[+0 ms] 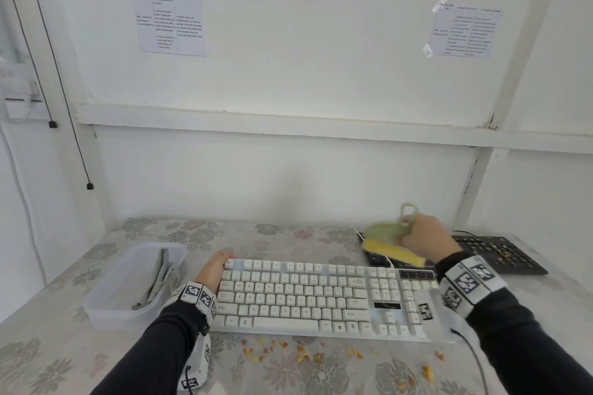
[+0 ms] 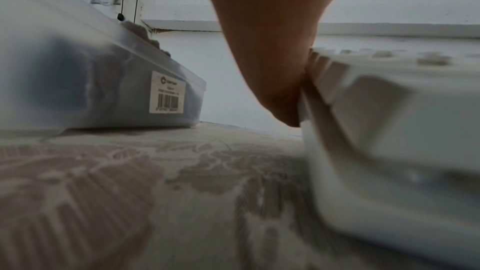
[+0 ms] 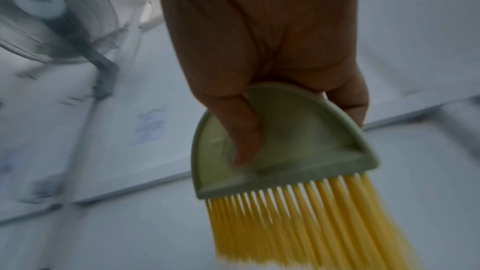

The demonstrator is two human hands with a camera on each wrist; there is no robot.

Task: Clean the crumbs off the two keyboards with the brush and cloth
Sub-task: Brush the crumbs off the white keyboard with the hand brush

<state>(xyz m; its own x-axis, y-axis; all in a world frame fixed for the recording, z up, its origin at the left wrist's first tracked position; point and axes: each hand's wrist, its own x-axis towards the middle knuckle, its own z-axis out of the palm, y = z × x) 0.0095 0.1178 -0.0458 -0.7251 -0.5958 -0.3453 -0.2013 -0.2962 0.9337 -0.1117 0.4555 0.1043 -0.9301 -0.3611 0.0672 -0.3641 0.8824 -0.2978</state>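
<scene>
Yellow-bristled brush [image 1: 390, 245], gripped by right hand [image 1: 426, 236] fingers [image 3: 241, 130], hangs over the black keyboard [image 1: 494, 253] behind the white keyboard [image 1: 321, 295], whose left end the left hand [image 1: 213, 272] steadies, its finger state hidden.

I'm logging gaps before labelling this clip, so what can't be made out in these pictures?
- Head view: right hand and green brush with yellow bristles are motion-blurred.
- Head view: black keyboard is partly hidden by that hand.
- Left wrist view: left hand's fingertips, hidden behind white keyboard.
- Wall sheets' text is too small.
</scene>
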